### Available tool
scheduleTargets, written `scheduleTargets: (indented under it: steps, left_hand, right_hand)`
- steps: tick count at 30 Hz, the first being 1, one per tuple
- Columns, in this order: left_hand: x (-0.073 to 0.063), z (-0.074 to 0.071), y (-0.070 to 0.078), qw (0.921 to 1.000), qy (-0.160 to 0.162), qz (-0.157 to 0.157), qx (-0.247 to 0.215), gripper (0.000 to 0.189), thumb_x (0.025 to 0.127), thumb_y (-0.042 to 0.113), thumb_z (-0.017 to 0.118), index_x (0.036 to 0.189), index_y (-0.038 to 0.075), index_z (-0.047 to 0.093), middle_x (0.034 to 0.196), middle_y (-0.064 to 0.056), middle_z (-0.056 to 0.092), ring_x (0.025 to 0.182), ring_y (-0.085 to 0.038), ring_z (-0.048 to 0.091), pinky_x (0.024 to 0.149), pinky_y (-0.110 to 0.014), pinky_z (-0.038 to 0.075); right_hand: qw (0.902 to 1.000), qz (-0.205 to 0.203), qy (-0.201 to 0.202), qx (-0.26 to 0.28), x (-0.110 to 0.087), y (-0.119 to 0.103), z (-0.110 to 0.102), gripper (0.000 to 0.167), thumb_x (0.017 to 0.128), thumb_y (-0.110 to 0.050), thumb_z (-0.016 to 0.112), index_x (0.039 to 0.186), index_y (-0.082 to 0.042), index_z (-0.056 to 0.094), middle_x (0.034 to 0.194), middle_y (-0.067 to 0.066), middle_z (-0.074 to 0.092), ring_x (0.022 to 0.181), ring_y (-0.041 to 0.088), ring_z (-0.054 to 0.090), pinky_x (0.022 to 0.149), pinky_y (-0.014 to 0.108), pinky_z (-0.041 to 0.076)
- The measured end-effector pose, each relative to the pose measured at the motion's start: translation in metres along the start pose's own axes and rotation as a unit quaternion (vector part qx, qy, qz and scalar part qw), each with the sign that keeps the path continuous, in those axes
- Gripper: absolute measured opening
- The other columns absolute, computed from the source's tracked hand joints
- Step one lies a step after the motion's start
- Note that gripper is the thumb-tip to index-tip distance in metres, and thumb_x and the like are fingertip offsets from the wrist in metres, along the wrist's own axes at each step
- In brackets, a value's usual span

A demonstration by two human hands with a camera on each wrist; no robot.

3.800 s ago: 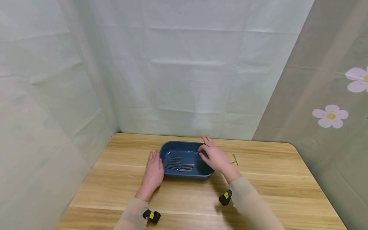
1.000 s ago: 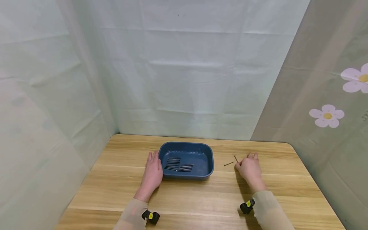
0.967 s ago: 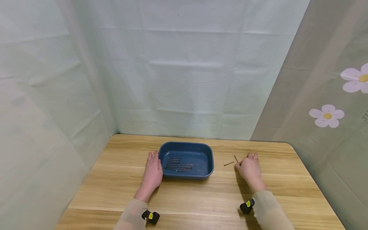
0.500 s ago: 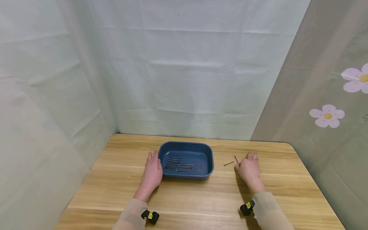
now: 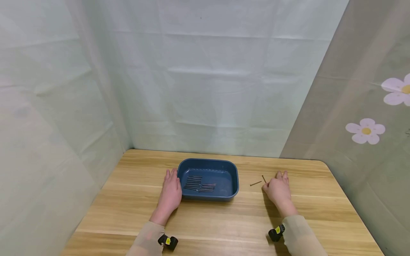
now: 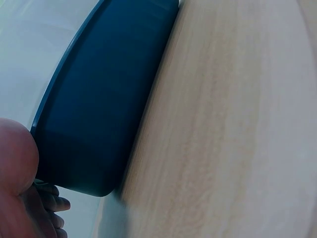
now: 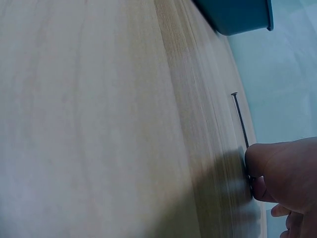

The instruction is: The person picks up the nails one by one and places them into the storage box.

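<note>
My left hand (image 5: 170,192) lies with straight fingers along the left end of a dark blue rectangular tray (image 5: 207,198). In the left wrist view, the thumb (image 6: 17,156) touches the tray's wall (image 6: 106,94) near the rim. Several dark nails (image 5: 193,180) lie in two groups on the tray's floor. To the right of the tray, my right hand (image 5: 278,189) is down on the table, thumb and fingertip pinching the near end of a nail (image 5: 264,178). Another nail (image 7: 240,116) lies beside the fingertips, pointing toward the tray.
The wooden table (image 5: 208,227) reaches back to a pale cloth backdrop (image 5: 205,89). Cloth also hangs at the left and right sides, the right one printed with white flowers (image 5: 366,131). Small black cameras (image 5: 277,233) are strapped to both wrists.
Since the oldest frame, my right hand has left the tray's right side and come down at the loose nails. In the last second both hands stay nearly still. The left hand keeps its place.
</note>
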State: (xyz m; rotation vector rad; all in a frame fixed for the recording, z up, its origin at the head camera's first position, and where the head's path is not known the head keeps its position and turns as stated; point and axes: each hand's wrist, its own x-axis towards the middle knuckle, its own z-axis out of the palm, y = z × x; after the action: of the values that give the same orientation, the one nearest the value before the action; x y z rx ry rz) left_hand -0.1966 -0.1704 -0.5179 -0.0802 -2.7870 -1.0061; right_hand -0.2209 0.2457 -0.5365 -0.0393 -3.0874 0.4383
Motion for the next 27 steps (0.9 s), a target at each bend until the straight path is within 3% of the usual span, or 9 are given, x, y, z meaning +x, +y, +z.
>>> scheduleTargets:
  steps: [13,27]
  left_hand:
    - [0.001,0.001,-0.002,1.0,0.001,0.002,0.003,0.049,0.113,0.004,0.037,0.154,-0.021,0.036,0.162,-0.038,0.036,0.157,-0.055,0.019,0.127,-0.065,0.017]
    - [0.001,0.0,0.0,1.0,-0.006,-0.006,-0.002,0.05,0.113,0.006,0.037,0.156,-0.019,0.034,0.164,-0.036,0.034,0.158,-0.053,0.017,0.128,-0.064,0.016]
  right_hand:
    - [0.9996,-0.016,0.006,0.022,-0.002,0.005,-0.001,0.036,0.095,-0.014,0.062,0.06,-0.008,0.059,0.156,0.053,0.026,0.15,0.071,0.01,0.124,0.072,0.015]
    - [0.9943,-0.057,0.071,0.057,-0.004,0.01,-0.007,0.026,0.093,-0.01,0.064,0.068,-0.009,0.055,0.157,0.048,0.032,0.15,0.07,0.016,0.124,0.071,0.017]
